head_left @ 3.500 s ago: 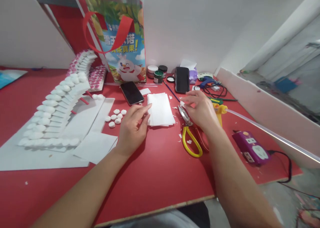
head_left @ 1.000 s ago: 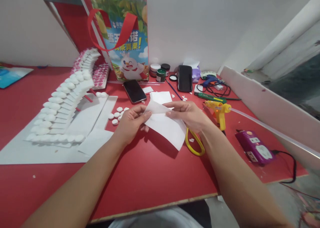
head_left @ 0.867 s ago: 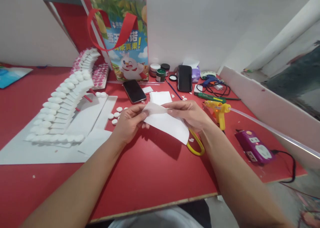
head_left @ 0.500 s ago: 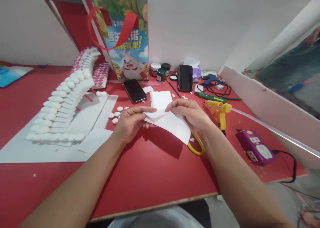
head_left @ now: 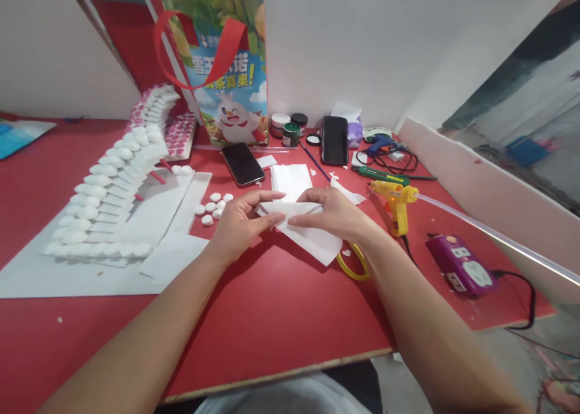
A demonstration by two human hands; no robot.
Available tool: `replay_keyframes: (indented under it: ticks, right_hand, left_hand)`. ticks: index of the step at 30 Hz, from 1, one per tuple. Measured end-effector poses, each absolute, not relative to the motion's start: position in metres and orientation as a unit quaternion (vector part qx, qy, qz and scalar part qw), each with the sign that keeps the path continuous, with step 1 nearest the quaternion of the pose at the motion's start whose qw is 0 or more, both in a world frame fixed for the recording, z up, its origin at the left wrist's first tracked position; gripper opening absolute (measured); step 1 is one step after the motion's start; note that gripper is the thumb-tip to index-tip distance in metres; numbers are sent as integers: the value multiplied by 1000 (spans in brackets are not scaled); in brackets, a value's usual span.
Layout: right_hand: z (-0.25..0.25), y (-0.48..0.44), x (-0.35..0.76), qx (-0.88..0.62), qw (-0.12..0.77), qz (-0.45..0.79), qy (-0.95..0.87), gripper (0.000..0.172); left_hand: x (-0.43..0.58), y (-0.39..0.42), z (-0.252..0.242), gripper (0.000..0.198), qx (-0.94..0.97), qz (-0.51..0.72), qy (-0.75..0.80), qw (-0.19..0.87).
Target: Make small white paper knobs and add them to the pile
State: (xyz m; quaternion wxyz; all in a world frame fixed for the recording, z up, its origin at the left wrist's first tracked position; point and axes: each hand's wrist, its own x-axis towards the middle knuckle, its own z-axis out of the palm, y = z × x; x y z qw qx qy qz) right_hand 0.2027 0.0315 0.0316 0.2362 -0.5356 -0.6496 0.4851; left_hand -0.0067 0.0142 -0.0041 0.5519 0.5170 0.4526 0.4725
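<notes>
White sheet looks partly done: far end folded over, near part loose and seemingly unfolded, paper stack beyond lying flat. Left hand and right hand are nearly closed, each pinching the folded end, thumb against fingers, above the red table. Loose corner points nearward and right, long axis apparently slanting far-left to near-right.

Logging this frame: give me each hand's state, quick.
Left hand: closed, pinching the white paper.
Right hand: closed, pinching the same white paper.
</notes>
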Motion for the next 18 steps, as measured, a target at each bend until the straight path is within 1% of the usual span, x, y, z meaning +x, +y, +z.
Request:
replay_keyframes:
  ticks: [2,4,8,11,14,18]
  right_hand:
    - [30,31,201,-537,234,471,-659,26]
    - [31,31,201,-537,241,488,-645,23]
    - [35,30,203,-529,252,576,-570,28]
    - [38,30,204,-514,252,625,-531,34]
    - [39,31,206,-502,258,640,-520,35]
    - [37,32,208,-496,272,634,-527,30]
  left_hand:
    - [-7,14,-5,31,511,476,450,557]
    - [-9,16,-9,23,504,476,437,573]
    - [-12,18,-15,24,493,464,397,620]
    - [-12,19,-14,25,488,476,381,624]
    - [-12,19,-12,26,484,487,378,621]
    - [-12,19,-12,25,484,487,385,617]
